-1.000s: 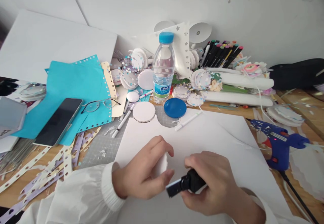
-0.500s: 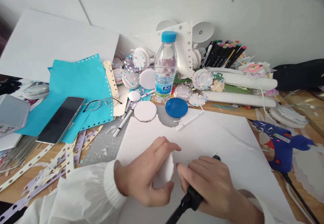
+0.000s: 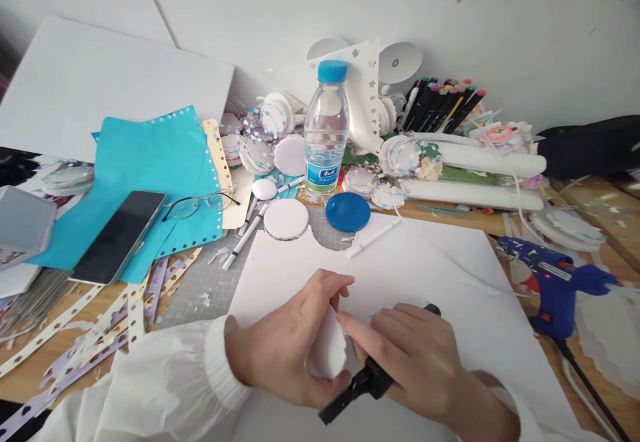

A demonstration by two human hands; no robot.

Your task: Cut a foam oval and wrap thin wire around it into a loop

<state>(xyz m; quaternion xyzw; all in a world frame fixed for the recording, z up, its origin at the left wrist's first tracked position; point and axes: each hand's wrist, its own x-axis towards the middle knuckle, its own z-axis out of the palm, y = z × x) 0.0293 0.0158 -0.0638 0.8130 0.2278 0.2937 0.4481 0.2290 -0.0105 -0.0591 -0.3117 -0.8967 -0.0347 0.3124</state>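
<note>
My left hand (image 3: 285,345) is closed around a small white foam disc (image 3: 327,352) with a ragged edge, held upright above a large white foam sheet (image 3: 450,275). My right hand (image 3: 410,362) grips a black utility knife (image 3: 357,389), and its forefinger touches the disc's edge. Both sleeves are white. A round notch is cut out of the sheet's far edge, and a finished white disc (image 3: 286,219) lies beside it.
A water bottle (image 3: 326,135), a blue lid (image 3: 348,212), glasses (image 3: 197,205) and a phone (image 3: 117,237) on teal paper (image 3: 150,162) lie behind. A blue glue gun (image 3: 555,279) rests at right, markers (image 3: 440,105) and paper flowers at the back, punched paper strips at left.
My right hand turned the knife from pointing left to pointing down and back toward me, and moved close against the disc. My left hand tilted the disc upright.
</note>
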